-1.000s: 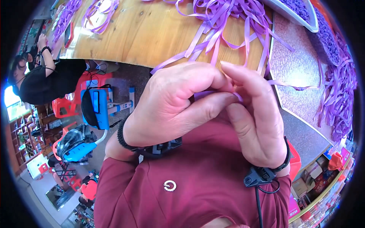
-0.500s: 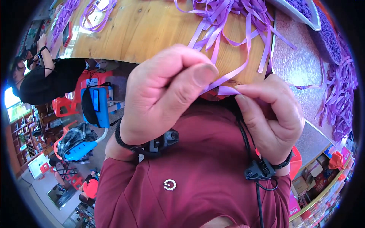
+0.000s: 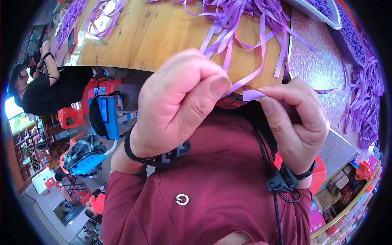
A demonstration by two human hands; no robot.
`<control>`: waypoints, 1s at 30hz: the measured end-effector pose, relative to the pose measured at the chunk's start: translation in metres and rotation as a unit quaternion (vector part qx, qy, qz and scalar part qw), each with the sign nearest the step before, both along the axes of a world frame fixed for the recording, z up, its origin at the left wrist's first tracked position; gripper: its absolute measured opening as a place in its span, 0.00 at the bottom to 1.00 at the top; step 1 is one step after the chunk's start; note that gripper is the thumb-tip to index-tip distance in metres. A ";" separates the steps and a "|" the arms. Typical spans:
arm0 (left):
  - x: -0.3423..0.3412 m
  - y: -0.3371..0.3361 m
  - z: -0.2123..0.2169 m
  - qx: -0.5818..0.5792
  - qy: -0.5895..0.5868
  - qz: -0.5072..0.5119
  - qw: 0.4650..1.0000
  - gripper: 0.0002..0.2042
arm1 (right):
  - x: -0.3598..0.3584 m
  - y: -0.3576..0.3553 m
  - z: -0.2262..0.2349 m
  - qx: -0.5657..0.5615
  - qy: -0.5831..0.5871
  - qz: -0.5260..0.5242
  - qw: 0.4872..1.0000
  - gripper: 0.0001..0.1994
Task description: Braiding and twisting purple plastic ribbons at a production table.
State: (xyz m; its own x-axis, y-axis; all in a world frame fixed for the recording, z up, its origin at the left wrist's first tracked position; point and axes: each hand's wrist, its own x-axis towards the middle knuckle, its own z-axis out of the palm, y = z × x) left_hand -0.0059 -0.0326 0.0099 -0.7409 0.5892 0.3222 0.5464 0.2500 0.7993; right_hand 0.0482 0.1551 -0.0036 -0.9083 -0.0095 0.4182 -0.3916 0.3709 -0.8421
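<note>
My left hand (image 3: 175, 106) is closed, thumb pressed against the curled fingers, on a thin purple ribbon (image 3: 250, 78) running up onto the table. Most of what lies inside that grip is hidden. Between thumb and forefinger, my right hand (image 3: 296, 122) pinches a short flat ribbon end (image 3: 252, 96) that points toward the left hand. Whether both hands hold one and the same ribbon I cannot tell. A loose heap of purple ribbons (image 3: 241, 18) lies on the wooden table (image 3: 143, 36) beyond my hands.
At the far right are a white tray (image 3: 335, 20) of purple pieces and a hanging bunch of purple ribbons (image 3: 365, 114). A ribbon loop (image 3: 93, 22) and a phone (image 3: 72, 41) lie at the far left. A person in black (image 3: 53, 90) sits left, near a blue chair (image 3: 109, 122).
My hands have drawn a little farther apart. The right hand moved slightly right with its ribbon end, and more of that end shows between the hands.
</note>
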 end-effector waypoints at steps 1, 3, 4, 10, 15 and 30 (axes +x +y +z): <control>0.000 0.002 0.002 0.027 0.021 0.040 0.999 0.07 | 0.000 -0.001 0.003 -0.003 -0.021 -0.002 1.000 0.05; -0.001 0.004 0.005 -0.003 0.068 0.023 0.997 0.09 | 0.001 -0.002 0.006 -0.006 -0.041 -0.005 0.999 0.05; 0.001 0.008 0.005 -0.010 0.077 0.005 0.997 0.11 | 0.001 -0.003 0.005 -0.006 -0.041 -0.006 0.999 0.05; -0.003 0.010 -0.007 -0.039 0.185 -0.001 0.982 0.07 | -0.004 -0.003 0.008 0.040 -0.036 0.017 0.998 0.06; -0.003 -0.001 0.002 -0.035 -0.003 -0.055 0.998 0.03 | -0.004 -0.002 0.005 0.023 -0.041 -0.006 0.999 0.05; -0.001 0.012 -0.003 -0.029 -0.082 -0.065 0.994 0.03 | -0.002 -0.005 0.005 0.067 -0.008 0.014 0.998 0.10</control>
State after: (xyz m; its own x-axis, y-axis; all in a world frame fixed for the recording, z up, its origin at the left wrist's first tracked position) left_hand -0.0067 -0.0210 0.0068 -0.6972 0.6975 0.1656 0.4403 0.2343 0.8668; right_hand 0.0466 0.1502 0.0009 -0.9132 -0.0896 0.3974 -0.3905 0.4704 -0.7913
